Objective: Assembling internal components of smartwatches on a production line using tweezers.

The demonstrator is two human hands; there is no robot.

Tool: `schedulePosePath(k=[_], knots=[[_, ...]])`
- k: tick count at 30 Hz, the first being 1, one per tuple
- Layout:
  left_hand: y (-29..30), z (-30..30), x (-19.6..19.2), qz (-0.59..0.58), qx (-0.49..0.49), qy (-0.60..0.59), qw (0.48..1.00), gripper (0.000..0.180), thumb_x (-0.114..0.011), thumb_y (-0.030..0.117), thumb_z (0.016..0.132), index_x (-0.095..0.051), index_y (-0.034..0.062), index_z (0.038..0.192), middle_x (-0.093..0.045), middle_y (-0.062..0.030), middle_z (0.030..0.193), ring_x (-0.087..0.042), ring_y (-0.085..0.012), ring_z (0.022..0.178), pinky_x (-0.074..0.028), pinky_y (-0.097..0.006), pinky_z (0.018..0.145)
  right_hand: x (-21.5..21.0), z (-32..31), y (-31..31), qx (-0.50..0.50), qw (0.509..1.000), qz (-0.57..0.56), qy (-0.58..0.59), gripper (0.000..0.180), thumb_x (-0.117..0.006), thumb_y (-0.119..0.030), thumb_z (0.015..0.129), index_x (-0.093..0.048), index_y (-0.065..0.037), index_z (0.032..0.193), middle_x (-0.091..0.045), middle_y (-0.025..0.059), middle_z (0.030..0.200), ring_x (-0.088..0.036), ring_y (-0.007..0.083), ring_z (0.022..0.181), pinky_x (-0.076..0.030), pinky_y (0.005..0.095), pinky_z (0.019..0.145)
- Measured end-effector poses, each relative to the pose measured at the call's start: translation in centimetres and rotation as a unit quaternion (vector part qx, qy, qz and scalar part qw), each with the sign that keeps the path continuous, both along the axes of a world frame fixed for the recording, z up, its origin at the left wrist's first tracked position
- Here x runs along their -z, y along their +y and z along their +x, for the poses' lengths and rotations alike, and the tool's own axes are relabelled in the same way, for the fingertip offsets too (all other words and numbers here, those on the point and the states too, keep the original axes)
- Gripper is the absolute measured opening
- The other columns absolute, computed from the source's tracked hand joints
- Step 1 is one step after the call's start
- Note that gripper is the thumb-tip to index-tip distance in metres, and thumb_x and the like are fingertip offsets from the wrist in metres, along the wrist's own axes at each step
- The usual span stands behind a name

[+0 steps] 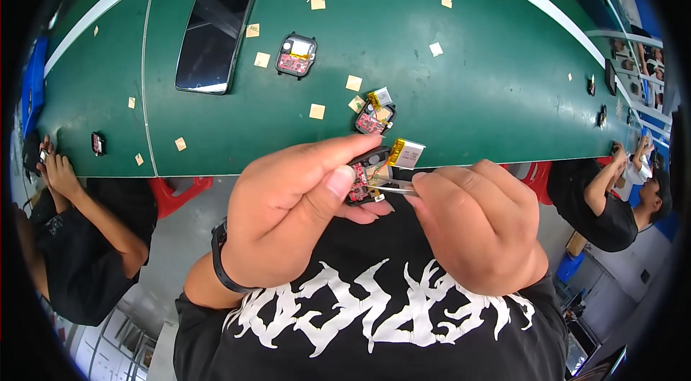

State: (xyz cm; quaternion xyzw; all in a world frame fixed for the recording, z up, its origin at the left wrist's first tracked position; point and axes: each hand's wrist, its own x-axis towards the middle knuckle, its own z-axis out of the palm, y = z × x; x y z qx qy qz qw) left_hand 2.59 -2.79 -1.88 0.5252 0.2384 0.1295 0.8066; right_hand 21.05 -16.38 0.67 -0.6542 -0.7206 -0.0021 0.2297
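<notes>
Left hand: the left hand is pinching a small opened watch module between thumb and fingers, just below the table edge.
Right hand: the right hand is clenching tweezers, tips touching the module.
Battery: a silver pouch cell is hanging off the module's upper right.
Doing it well: steadying the module and keeping the tips off the cell seems wise.
Labels: small tan square stickers are lying scattered above the module; a black phone is lying up left.

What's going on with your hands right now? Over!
Left hand pinching open watch module, silver battery hanging off it. Right hand gripping tweezers, tips at module. Nothing blocking.
</notes>
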Motion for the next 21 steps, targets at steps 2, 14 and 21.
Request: schedulePosePath(k=[2,14,21], knots=[[0.1,-0.2,0.1,-0.054,0.004,-0.003,0.999,0.036,-0.044,0.01,0.11,-0.055,-0.0097,0.138,-0.067,-0.0208,0.119,-0.075,-0.0271,0.097,-0.064,-0.03,0.081,-0.1,0.0,0.1,-0.007,1.0,0.001,0.006,0.029,-0.076,-0.003,0.068,-0.066,0.002,0.094,-0.064,0.0089,0.079,-0.056,0.0178,0.058,-0.045,0.0289,0.048],[-0.8,0.1,0.2,0.153,0.006,0.03,0.988,0.037,-0.045,0.013,0.109,-0.056,-0.0105,0.136,-0.067,-0.024,0.117,-0.076,-0.0291,0.093,-0.065,-0.031,0.077,-0.1,-0.3,-0.5,0.031,0.998,-0.047,0.001,0.029,-0.074,0.0,0.066,-0.067,0.001,0.094,-0.065,0.0089,0.08,-0.057,0.0191,0.059,-0.048,0.03,0.051],[-0.8,0.0,0.8,0.097,-0.016,0.023,0.995,0.037,-0.046,0.012,0.108,-0.057,-0.012,0.134,-0.068,-0.0239,0.115,-0.076,-0.0297,0.089,-0.065,-0.031,0.075,0.4,-0.8,-0.7,0.056,0.995,-0.063,0.06,0.025,-0.075,0.001,0.068,-0.066,-0.001,0.092,-0.065,0.0064,0.08,-0.057,0.0188,0.06,-0.048,0.0298,0.052]])
